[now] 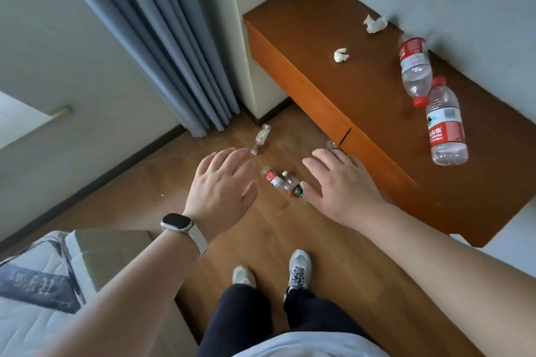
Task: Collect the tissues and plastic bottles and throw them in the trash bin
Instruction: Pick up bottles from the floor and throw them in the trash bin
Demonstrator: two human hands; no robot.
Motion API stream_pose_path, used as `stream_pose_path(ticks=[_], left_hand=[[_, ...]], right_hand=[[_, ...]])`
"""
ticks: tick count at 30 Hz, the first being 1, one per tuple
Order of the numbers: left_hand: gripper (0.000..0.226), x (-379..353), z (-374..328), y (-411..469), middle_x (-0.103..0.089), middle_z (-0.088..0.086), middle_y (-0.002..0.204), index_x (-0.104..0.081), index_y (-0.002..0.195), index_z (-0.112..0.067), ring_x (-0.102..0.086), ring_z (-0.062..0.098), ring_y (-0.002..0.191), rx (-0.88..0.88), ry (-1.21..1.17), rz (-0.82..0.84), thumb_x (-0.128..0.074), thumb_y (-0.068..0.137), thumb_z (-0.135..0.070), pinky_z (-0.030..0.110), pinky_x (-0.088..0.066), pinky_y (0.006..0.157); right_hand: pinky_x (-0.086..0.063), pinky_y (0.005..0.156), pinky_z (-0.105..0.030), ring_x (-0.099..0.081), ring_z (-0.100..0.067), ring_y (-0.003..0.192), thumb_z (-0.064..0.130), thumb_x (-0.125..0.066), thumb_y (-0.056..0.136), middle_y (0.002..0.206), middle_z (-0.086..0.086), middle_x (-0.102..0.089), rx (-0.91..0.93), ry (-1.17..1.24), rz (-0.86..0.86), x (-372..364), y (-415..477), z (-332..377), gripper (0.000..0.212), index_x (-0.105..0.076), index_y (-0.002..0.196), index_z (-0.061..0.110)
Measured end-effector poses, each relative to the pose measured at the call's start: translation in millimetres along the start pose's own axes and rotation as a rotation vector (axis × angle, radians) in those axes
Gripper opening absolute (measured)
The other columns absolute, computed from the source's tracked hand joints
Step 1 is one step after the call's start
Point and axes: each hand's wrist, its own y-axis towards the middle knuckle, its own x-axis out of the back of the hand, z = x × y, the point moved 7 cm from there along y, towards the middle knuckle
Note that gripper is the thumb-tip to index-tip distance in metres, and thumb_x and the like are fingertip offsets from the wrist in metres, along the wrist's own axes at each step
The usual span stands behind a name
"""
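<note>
I am holding both hands open and empty, palms down, over the floor. Two crossed bottles (pixel 282 184) are lying between them, long axes running from my left hand (pixel 223 182) toward my right hand (pixel 342 185), which is nearer.

Printed labels on scattered bottles, lettering on bedding, little of it legible.

The clear plastic bottle with a red-and-white label (pixel 446 127) on the brown wooden desk carries white Chinese characters, too blurred to read, beside a green emblem and a barcode. Large pale characters, upside down and unclear, run across the grey band of the white quilted mattress (pixel 34 287).
</note>
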Motion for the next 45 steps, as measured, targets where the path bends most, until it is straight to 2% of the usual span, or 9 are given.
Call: stream_pose_path(ticks=[8, 14, 20, 26, 28, 31, 35, 40, 45], left_hand=[[0.037, -151.6, 68.8, 71.8, -0.061, 0.002, 0.123, -0.062, 0.119, -0.017, -0.054, 0.027, 0.117, -0.045, -0.078, 0.077, -0.066, 0.084, -0.028, 0.043, -0.04, 0.097], [0.039, -343.3, 115.8, 98.3, -0.062, 0.003, 0.126, -0.061, 0.121, -0.02, -0.056, 0.029, 0.117, 0.023, -0.146, 0.231, -0.051, 0.086, -0.035, 0.047, -0.046, 0.094], [0.041, -552.0, 138.2, 100.9, -0.063, 0.004, 0.127, -0.062, 0.124, -0.02, -0.057, 0.032, 0.116, 0.008, -0.164, 0.326, -0.06, 0.084, -0.032, 0.047, -0.044, 0.095], [0.049, -726.3, 152.9, 89.6, -0.051, 0.002, 0.142, -0.053, 0.134, -0.023, -0.045, 0.029, 0.13, -0.016, -0.132, 0.472, -0.059, 0.088, -0.039, 0.046, -0.037, 0.103], [0.054, -771.6, 154.6, 90.1, -0.044, 0.002, 0.148, -0.048, 0.138, -0.026, -0.039, 0.028, 0.134, -0.071, -0.084, 0.534, -0.058, 0.088, -0.042, 0.045, -0.034, 0.105], [0.066, -823.3, 159.9, 92.1, -0.033, 0.002, 0.154, -0.036, 0.145, -0.028, -0.027, 0.025, 0.143, -0.103, -0.01, 0.576, -0.06, 0.085, -0.042, 0.043, -0.026, 0.113], [0.079, -864.3, 160.8, 91.9, -0.023, 0.001, 0.159, -0.026, 0.15, -0.03, -0.017, 0.023, 0.147, -0.184, 0.132, 0.634, -0.064, 0.081, -0.042, 0.044, -0.015, 0.119], [0.06, -875.2, 160.5, 101.1, -0.049, 0.0, 0.133, -0.044, 0.133, -0.028, -0.043, 0.025, 0.126, -0.244, 0.211, 0.604, -0.065, 0.077, -0.035, 0.042, -0.031, 0.109], [0.059, -869.8, 174.0, 103.8, -0.053, -0.003, 0.129, -0.044, 0.132, -0.031, -0.049, 0.023, 0.119, -0.223, 0.177, 0.672, -0.064, 0.078, -0.045, 0.039, -0.041, 0.095]], right_hand=[[-0.047, 0.08, -0.042, -0.057, -0.028, 0.101, 0.046, -0.049, 0.086, 0.117, -0.003, -0.06, -0.18, 0.032, 0.035, -126.9, 76.2, -57.5, 0.045, -0.063, 0.116, 0.016], [-0.048, 0.079, -0.042, -0.059, -0.031, 0.096, 0.045, -0.048, 0.083, 0.113, -0.006, -0.061, -0.295, 0.134, 0.07, -300.7, 123.1, -114.5, 0.046, -0.063, 0.113, 0.014], [-0.048, 0.08, -0.044, -0.057, -0.031, 0.098, 0.049, -0.037, 0.084, 0.112, -0.005, -0.059, -0.338, 0.118, 0.183, -488.0, 142.8, -173.3, 0.053, -0.059, 0.117, 0.015], [-0.041, 0.089, -0.04, -0.049, -0.026, 0.11, 0.058, -0.03, 0.083, 0.126, 0.001, -0.05, -0.377, 0.167, 0.311, -651.4, 146.0, -230.5, 0.062, -0.046, 0.133, 0.024], [-0.043, 0.088, -0.04, -0.049, -0.027, 0.11, 0.054, -0.041, 0.086, 0.128, 0.0, -0.048, -0.371, 0.2, 0.334, -695.1, 147.7, -247.6, 0.055, -0.044, 0.133, 0.025], [-0.044, 0.089, -0.04, -0.047, -0.026, 0.114, 0.048, -0.055, 0.088, 0.132, 0.0, -0.045, -0.386, 0.218, 0.395, -747.3, 149.8, -270.6, 0.053, -0.041, 0.135, 0.025], [-0.049, 0.087, -0.045, -0.051, -0.026, 0.109, 0.053, -0.059, 0.084, 0.122, -0.003, -0.05, -0.423, 0.214, 0.427, -784.1, 151.9, -287.1, 0.062, -0.036, 0.133, 0.023], [-0.05, 0.07, -0.038, -0.053, -0.021, 0.093, 0.053, -0.061, 0.08, 0.105, -0.001, -0.052, -0.466, 0.23, 0.491, -803.0, 159.7, -289.6, 0.057, -0.037, 0.122, 0.022], [-0.044, 0.057, -0.03, -0.053, -0.014, 0.078, 0.051, -0.062, 0.078, 0.092, 0.004, -0.05, -0.493, 0.221, 0.45, -790.9, 169.0, -289.1, 0.048, -0.039, 0.111, 0.024]])
